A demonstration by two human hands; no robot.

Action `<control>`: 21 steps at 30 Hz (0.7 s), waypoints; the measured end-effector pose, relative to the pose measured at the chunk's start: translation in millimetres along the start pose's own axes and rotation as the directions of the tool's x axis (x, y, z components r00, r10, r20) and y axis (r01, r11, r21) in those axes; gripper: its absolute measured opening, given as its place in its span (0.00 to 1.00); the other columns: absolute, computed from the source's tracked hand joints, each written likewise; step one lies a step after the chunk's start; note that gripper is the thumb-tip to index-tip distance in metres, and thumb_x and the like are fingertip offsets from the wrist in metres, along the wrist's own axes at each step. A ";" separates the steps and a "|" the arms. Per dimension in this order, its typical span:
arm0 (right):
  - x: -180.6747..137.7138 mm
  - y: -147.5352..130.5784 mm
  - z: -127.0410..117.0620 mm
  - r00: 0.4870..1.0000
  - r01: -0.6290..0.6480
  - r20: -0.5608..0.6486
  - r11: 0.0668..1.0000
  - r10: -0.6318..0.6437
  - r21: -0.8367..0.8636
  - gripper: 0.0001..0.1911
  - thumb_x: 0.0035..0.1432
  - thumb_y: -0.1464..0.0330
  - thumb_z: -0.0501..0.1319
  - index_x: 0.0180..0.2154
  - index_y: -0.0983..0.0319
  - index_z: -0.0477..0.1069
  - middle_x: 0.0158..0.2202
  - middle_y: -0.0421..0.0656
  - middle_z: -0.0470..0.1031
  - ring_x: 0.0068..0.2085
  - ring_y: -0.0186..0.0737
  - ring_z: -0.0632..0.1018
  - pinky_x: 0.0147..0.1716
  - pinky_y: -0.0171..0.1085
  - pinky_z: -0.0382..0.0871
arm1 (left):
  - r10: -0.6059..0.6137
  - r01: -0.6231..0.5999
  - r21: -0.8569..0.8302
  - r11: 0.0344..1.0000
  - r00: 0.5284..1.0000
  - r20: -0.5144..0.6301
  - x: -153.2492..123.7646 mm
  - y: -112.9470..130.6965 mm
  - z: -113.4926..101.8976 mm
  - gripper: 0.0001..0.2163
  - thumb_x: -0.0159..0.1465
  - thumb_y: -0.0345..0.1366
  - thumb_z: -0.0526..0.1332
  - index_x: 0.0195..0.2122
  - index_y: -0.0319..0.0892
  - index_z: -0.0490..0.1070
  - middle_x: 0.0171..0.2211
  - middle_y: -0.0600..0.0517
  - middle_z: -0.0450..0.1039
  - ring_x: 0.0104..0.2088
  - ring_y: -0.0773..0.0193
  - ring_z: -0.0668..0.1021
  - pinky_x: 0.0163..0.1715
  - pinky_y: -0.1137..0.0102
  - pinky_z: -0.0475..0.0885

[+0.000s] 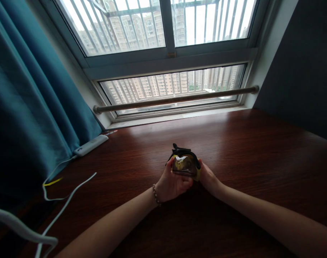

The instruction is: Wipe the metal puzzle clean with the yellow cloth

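A pair of goggles [185,167] with a brownish, shiny lens, yellow edges and a black strap is held up over the middle of the wooden tabletop. My left hand [172,184], with a beaded bracelet at the wrist, is closed on the left side and lower edge of the goggles. On the other side, my right hand [208,180] grips the yellow right edge; its fingertips are mostly hidden behind the goggles. The black strap [183,149] is bunched along the top and far side.
The dark red-brown tabletop [233,147] reaches a window with a horizontal rail [176,100]. At the left hang blue curtains [42,82], beside a white power strip [91,145]. White cables [69,197] and a yellow tie [53,181] lie at the left edge.
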State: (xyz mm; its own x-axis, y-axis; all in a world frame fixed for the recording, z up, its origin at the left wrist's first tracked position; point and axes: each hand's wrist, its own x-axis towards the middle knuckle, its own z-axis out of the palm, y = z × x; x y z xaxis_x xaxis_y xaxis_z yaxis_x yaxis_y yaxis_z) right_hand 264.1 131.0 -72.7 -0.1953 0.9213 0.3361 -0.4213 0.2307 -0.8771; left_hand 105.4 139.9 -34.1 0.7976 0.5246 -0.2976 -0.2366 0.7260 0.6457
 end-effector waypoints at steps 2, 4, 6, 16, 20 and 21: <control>-1.1 5.8 1.3 0.998 -0.049 -0.019 0.994 0.051 0.097 0.26 0.63 0.52 0.46 0.47 0.66 0.65 0.44 0.49 0.68 0.44 0.43 0.71 0.48 0.40 0.63 | -0.059 0.057 0.050 0.997 0.997 0.040 0.0 0.3 0.9 0.42 0.50 0.69 0.38 0.42 0.32 0.67 0.26 0.43 0.69 0.17 0.72 0.67 0.14 0.78 0.54; -1.5 5.3 3.8 0.995 -0.074 -0.057 0.987 0.083 0.141 0.28 0.62 0.50 0.47 0.45 0.67 0.66 0.42 0.49 0.70 0.41 0.43 0.72 0.46 0.40 0.65 | -0.105 0.098 0.122 0.988 0.993 0.056 0.6 0.7 1.5 0.44 0.50 0.69 0.33 0.42 0.32 0.66 0.25 0.42 0.69 0.15 0.70 0.66 0.14 0.77 0.53; -0.9 1.8 5.9 0.986 -0.109 -0.106 0.979 0.128 0.170 0.29 0.59 0.48 0.49 0.42 0.68 0.66 0.38 0.50 0.71 0.38 0.44 0.73 0.41 0.41 0.67 | -0.121 0.112 0.197 0.974 0.992 0.034 1.9 1.0 0.5 0.44 0.51 0.68 0.31 0.41 0.31 0.65 0.22 0.41 0.69 0.12 0.69 0.64 0.12 0.76 0.52; -3.1 -6.4 1.3 0.981 -0.056 -0.191 0.981 0.021 -0.183 0.24 0.65 0.53 0.43 0.43 0.67 0.62 0.37 0.47 0.68 0.39 0.39 0.70 0.40 0.38 0.64 | 0.180 -0.092 0.351 0.932 0.957 -0.229 -0.8 4.5 6.0 0.28 0.58 0.60 0.46 0.41 0.36 0.58 0.22 0.45 0.70 0.15 0.71 0.68 0.15 0.79 0.58; -11.0 -28.4 11.9 0.977 0.164 -0.009 0.773 -0.214 -0.613 0.17 0.66 0.62 0.43 0.49 0.66 0.59 0.42 0.47 0.65 0.43 0.39 0.68 0.44 0.38 0.62 | 0.145 -0.063 0.347 0.936 0.966 -0.214 -2.3 2.4 15.0 0.25 0.53 0.53 0.60 0.41 0.37 0.60 0.25 0.47 0.70 0.20 0.70 0.71 0.19 0.77 0.64; -12.9 -32.8 14.6 0.965 0.231 0.064 0.701 -0.256 -0.675 0.17 0.66 0.64 0.45 0.52 0.65 0.56 0.48 0.48 0.62 0.49 0.40 0.65 0.49 0.40 0.59 | 0.164 -0.079 0.343 0.936 0.960 -0.226 -1.7 0.8 15.7 0.24 0.52 0.51 0.62 0.41 0.37 0.60 0.24 0.50 0.69 0.19 0.71 0.70 0.18 0.77 0.63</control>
State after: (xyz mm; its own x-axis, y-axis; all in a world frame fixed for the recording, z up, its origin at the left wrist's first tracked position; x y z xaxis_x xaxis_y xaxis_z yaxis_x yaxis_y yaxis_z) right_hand 267.5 106.9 -43.3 -0.1375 0.8096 0.5707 0.2579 0.5856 -0.7685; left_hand 112.6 132.6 -22.0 0.6014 0.7234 -0.3392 -0.0941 0.4857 0.8691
